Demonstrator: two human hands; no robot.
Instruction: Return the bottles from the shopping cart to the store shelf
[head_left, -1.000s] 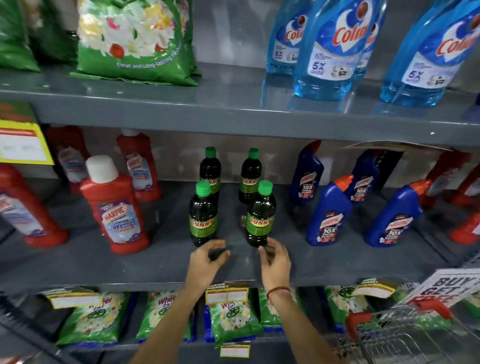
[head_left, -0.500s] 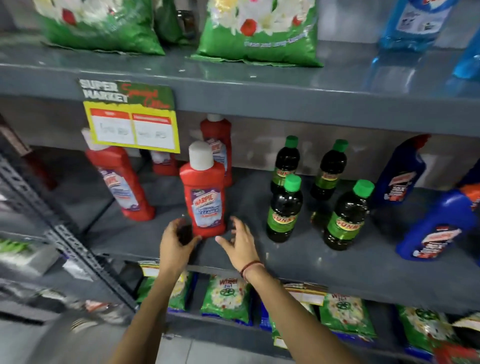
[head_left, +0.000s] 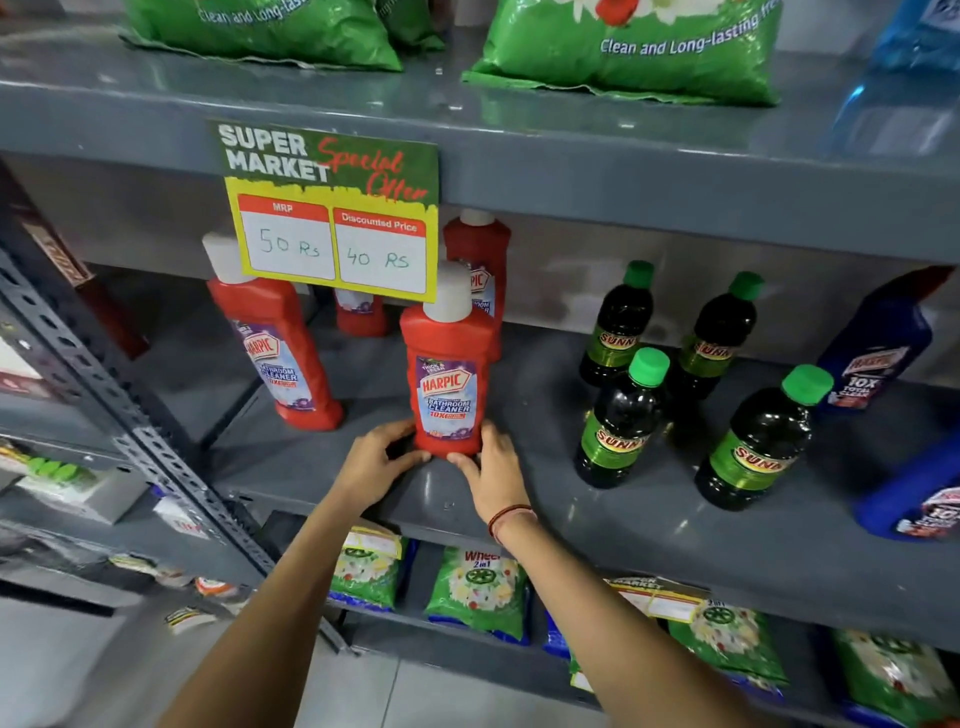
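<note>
Both hands have closed in since half a sec ago: left hand (head_left: 375, 464) and right hand (head_left: 492, 469) now cup the base of the red Harpic bottle (head_left: 448, 385), fingertips touching its sides, a light two-sided grip, prob. to square it up facing front. Bottle stands upright near the front edge of the middle shelf (head_left: 649, 525), w/ dark green-capped bottles (head_left: 621, 422) beside it to the right.
</note>
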